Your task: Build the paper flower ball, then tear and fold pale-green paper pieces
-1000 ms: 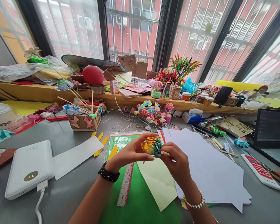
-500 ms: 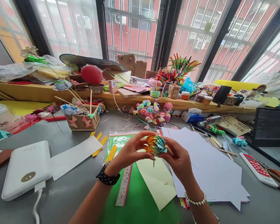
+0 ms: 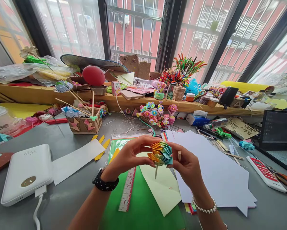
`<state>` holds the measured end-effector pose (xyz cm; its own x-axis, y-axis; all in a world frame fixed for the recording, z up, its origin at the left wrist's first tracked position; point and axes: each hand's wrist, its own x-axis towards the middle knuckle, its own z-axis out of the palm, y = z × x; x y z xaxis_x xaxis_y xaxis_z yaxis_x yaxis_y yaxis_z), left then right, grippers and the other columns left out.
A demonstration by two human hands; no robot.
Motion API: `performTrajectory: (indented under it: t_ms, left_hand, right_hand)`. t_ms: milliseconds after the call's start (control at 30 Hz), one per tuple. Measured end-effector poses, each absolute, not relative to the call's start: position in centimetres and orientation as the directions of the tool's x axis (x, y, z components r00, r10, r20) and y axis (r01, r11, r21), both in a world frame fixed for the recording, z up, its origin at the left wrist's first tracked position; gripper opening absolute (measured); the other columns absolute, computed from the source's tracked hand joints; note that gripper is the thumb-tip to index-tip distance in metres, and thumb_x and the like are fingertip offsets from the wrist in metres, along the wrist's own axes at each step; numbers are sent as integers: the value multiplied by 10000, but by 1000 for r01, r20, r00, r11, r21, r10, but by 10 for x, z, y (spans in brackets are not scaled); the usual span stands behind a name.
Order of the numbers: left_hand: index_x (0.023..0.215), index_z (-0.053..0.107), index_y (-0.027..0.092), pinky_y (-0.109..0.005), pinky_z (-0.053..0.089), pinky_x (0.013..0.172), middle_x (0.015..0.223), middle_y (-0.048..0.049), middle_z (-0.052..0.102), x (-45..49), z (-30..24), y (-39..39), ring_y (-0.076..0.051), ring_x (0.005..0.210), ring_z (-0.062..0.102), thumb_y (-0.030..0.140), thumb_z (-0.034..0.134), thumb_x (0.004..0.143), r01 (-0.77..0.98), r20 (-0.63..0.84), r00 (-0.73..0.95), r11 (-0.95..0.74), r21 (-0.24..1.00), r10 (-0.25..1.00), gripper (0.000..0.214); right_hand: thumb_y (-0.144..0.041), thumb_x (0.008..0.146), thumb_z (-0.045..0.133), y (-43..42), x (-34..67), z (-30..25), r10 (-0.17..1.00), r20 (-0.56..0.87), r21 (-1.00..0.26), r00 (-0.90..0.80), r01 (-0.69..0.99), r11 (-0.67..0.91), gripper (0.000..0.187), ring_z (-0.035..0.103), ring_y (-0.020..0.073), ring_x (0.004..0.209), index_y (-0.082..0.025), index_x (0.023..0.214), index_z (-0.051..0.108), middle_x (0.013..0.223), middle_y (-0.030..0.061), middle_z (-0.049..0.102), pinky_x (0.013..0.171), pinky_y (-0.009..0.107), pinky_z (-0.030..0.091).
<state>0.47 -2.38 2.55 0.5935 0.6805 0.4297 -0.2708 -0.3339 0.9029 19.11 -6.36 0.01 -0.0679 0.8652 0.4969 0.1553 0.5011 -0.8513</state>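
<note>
Between my hands is a folded-paper ball (image 3: pixel 160 153) with pleated petals, orange on the left and teal on the right. My left hand (image 3: pixel 131 155) holds its left side, fingers over the top and thumb below. My right hand (image 3: pixel 186 163) grips the teal side, with its fingertips partly hidden behind the paper. The round end of a wooden stick (image 3: pixel 179 155) shows among the right fingers. A thin pointed tip (image 3: pixel 156 172) hangs below the ball. Under the hands lie a pale yellow paper sheet (image 3: pixel 161 188) and a ruler (image 3: pixel 127 191) on a green sheet (image 3: pixel 143 214).
White paper sheets (image 3: pixel 212 169) are stacked at the right, near a calculator (image 3: pixel 265 174) and a laptop (image 3: pixel 278 137). At the left lie a power bank (image 3: pixel 27 174) and a paper strip (image 3: pixel 77 161). A cardboard basket (image 3: pixel 86 124) and paper flowers (image 3: pixel 155 115) stand behind.
The paper ball has turned a little and shows more of its pleats. My right hand has shifted slightly right and down, and the stick end now shows in it.
</note>
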Motion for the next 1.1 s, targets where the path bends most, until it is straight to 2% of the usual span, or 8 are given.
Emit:
performTrajectory:
  t_ms: [133, 300, 500, 667, 733, 867, 1000, 1100]
  left_hand:
    - [971, 610, 233, -320, 469, 838, 1060, -40, 492, 6, 24, -23, -212, 1009, 500, 78, 712, 554, -289, 467, 570, -367, 884, 676, 457]
    - [993, 605, 246, -310, 446, 870, 996, -26, 535, 7, 24, -25, -194, 984, 510, 81, 728, 532, -284, 478, 555, -385, 878, 681, 505]
    - [928, 645, 238, -317, 463, 847, 934, -30, 576, 6, 23, -24, -186, 918, 552, 76, 740, 505, -285, 497, 521, -408, 867, 694, 463]
    - [913, 655, 257, -296, 468, 841, 923, -23, 578, 7, 22, -24, -179, 920, 552, 80, 735, 518, -289, 498, 512, -406, 867, 700, 440]
    - [955, 636, 258, -305, 467, 842, 996, -34, 559, 10, 22, -25, -200, 967, 532, 91, 722, 546, -303, 487, 528, -381, 873, 695, 450]
    - [1083, 552, 257, -338, 460, 851, 1139, -59, 504, 14, 22, -26, -240, 1032, 495, 116, 704, 582, -313, 438, 579, -309, 898, 687, 542]
    - [1046, 576, 240, -329, 459, 846, 1120, -60, 530, 14, 19, -24, -235, 1015, 510, 122, 713, 571, -334, 460, 565, -321, 886, 685, 508]
    - [986, 616, 235, -318, 477, 817, 1057, -54, 561, 13, 18, -23, -222, 970, 537, 108, 734, 532, -338, 475, 538, -338, 878, 696, 487]
  right_hand:
    - [-195, 641, 656, -64, 189, 0, 856, 514, -849, -64, 103, 518, 368, 412, 80, 480, -273, 996, 600, 689, -20, 564, 403, 187, 412]
    - [-174, 667, 635, -63, 189, -2, 835, 546, -835, -68, 40, 549, 313, 324, 63, 458, -314, 945, 611, 659, -43, 524, 383, 172, 325]
    - [-271, 707, 604, -63, 191, -6, 831, 554, -831, -49, 32, 556, 196, 335, 78, 458, -264, 901, 627, 579, -41, 437, 407, 207, 292]
    - [-342, 703, 596, -62, 192, -7, 844, 535, -838, -28, 107, 535, 224, 339, 90, 466, -214, 883, 630, 540, -39, 395, 408, 216, 292]
    - [-320, 695, 607, -62, 191, -7, 838, 545, -831, 1, 134, 540, 224, 325, 86, 468, -217, 894, 622, 540, -42, 404, 401, 207, 282]
    - [-253, 690, 611, -63, 189, -5, 846, 533, -841, 28, 126, 526, 278, 319, 70, 456, -235, 966, 574, 643, -28, 516, 385, 194, 285]
    - [-216, 657, 643, -64, 187, -3, 874, 484, -871, -48, 64, 486, 390, 361, 69, 465, -247, 1031, 537, 728, -11, 555, 379, 189, 320]
    - [-219, 649, 650, -65, 187, -3, 876, 477, -876, -63, 46, 480, 380, 357, 68, 454, -246, 1014, 547, 689, -18, 544, 368, 185, 327]
